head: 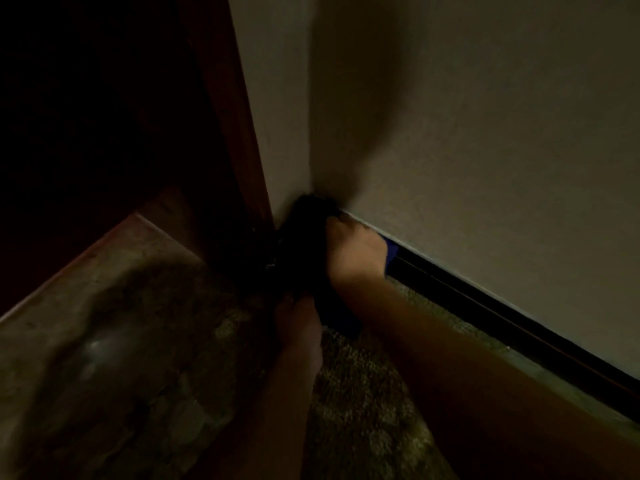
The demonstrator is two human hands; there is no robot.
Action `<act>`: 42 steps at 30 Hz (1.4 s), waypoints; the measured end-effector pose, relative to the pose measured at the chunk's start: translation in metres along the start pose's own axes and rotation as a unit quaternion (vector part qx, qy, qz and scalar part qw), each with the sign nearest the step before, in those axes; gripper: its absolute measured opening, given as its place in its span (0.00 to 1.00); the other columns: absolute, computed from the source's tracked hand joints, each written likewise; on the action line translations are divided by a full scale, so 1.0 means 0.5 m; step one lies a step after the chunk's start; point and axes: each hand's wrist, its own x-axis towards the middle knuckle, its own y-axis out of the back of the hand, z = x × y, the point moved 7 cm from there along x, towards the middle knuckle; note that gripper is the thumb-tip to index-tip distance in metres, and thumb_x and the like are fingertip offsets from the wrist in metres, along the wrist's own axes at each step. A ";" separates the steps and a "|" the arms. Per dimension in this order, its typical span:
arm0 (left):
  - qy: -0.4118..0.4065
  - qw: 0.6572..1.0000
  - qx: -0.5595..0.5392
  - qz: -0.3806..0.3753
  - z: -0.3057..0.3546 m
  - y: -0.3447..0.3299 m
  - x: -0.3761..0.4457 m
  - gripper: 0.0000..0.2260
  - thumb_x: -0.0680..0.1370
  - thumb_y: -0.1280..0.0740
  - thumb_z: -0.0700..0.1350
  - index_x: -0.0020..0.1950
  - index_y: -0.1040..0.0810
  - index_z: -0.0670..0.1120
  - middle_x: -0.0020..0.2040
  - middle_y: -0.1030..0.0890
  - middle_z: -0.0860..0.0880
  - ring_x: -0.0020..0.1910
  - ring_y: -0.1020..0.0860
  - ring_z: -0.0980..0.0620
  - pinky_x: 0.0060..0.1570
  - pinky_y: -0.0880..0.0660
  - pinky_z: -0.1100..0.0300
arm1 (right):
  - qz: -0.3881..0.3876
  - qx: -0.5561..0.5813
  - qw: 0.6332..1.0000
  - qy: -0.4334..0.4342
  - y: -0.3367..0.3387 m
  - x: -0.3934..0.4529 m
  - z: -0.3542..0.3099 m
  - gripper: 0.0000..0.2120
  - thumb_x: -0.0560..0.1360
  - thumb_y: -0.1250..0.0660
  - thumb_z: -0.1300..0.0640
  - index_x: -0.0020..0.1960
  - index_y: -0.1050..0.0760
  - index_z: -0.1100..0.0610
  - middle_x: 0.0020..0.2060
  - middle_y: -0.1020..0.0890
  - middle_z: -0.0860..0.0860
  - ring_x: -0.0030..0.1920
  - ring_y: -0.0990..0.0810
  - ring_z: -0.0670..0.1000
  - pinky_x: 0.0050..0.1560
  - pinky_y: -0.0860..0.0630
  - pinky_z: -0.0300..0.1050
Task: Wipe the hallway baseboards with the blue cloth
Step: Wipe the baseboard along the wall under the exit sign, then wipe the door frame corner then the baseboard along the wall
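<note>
The cloth sits at the wall corner, bunched against the end of the baseboard; most of it is lost in shadow, and only a blue edge shows just right of the right hand. That hand lies over the cloth at the baseboard's corner end, its fingers curled into the dark fabric, so it seems to grip the cloth, though the fingertips themselves are hidden. The left hand is just below and left of the cloth, on the carpet side; whether its fingers hold a lower fold or only touch it I cannot tell in this light.

From the cloth, the baseboard's long axis runs away to the right and toward the camera, along the foot of the wall. All of its visible length lies on that side, since a dark door frame closes off the corner just left of the cloth. The right hand is the nearer one to the baseboard, so the coming stroke probably belongs to it: a pull along the strip, away from the corner.
</note>
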 end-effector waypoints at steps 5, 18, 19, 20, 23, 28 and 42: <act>0.009 0.995 0.094 -0.013 0.004 -0.009 0.018 0.23 0.78 0.33 0.53 0.73 0.30 0.50 0.68 0.26 0.45 0.64 0.26 0.41 0.65 0.28 0.43 | -0.026 0.088 0.977 -0.192 0.003 -0.182 0.195 0.16 0.80 0.45 0.57 0.66 0.29 0.54 0.58 0.22 0.55 0.55 0.21 0.59 0.50 0.26 0.48; -0.151 0.979 0.115 0.071 0.226 -0.174 -0.043 0.23 0.84 0.45 0.46 0.78 0.42 0.42 0.76 0.36 0.41 0.73 0.33 0.41 0.72 0.36 0.50 | -0.001 0.749 0.525 -0.403 -0.057 -0.173 0.154 0.11 0.78 0.39 0.67 0.59 0.27 0.65 0.56 0.20 0.66 0.52 0.19 0.63 0.50 0.22 0.54; -0.174 0.971 0.144 0.078 0.215 -0.182 -0.066 0.23 0.83 0.44 0.45 0.78 0.42 0.42 0.76 0.35 0.41 0.73 0.33 0.41 0.72 0.36 0.50 | 0.009 0.746 0.529 -0.405 -0.051 -0.176 0.168 0.09 0.78 0.40 0.68 0.57 0.26 0.65 0.56 0.21 0.68 0.54 0.20 0.66 0.50 0.23 0.56; -0.199 0.959 0.181 0.088 0.196 -0.192 -0.092 0.23 0.83 0.44 0.44 0.78 0.41 0.42 0.75 0.34 0.40 0.72 0.33 0.40 0.70 0.36 0.50 | 0.022 0.745 0.527 -0.410 -0.043 -0.187 0.192 0.08 0.78 0.41 0.68 0.53 0.26 0.64 0.54 0.21 0.68 0.53 0.20 0.67 0.49 0.22 0.57; -0.235 0.926 0.282 0.081 0.089 -0.231 -0.184 0.21 0.83 0.43 0.46 0.75 0.38 0.41 0.72 0.31 0.38 0.69 0.30 0.38 0.66 0.34 0.50 | 0.058 0.712 0.545 -0.439 -0.014 -0.274 0.293 0.07 0.79 0.41 0.64 0.50 0.25 0.63 0.50 0.19 0.64 0.48 0.19 0.63 0.44 0.21 0.55; -0.209 0.907 0.359 -0.068 -0.007 -0.274 -0.271 0.14 0.83 0.41 0.48 0.67 0.29 0.46 0.66 0.24 0.43 0.64 0.25 0.42 0.61 0.29 0.51 | 0.147 0.669 0.495 -0.535 0.016 -0.392 0.398 0.04 0.79 0.40 0.60 0.47 0.28 0.58 0.55 0.23 0.61 0.57 0.23 0.62 0.60 0.26 0.63; -0.098 0.918 0.369 -0.112 0.187 0.040 -0.166 0.28 0.81 0.39 0.39 0.80 0.45 0.47 0.76 0.36 0.42 0.71 0.32 0.40 0.69 0.31 0.46 | -0.023 0.681 0.639 -0.356 0.022 -0.187 0.124 0.08 0.79 0.41 0.68 0.54 0.25 0.64 0.45 0.20 0.60 0.40 0.21 0.55 0.40 0.22 0.47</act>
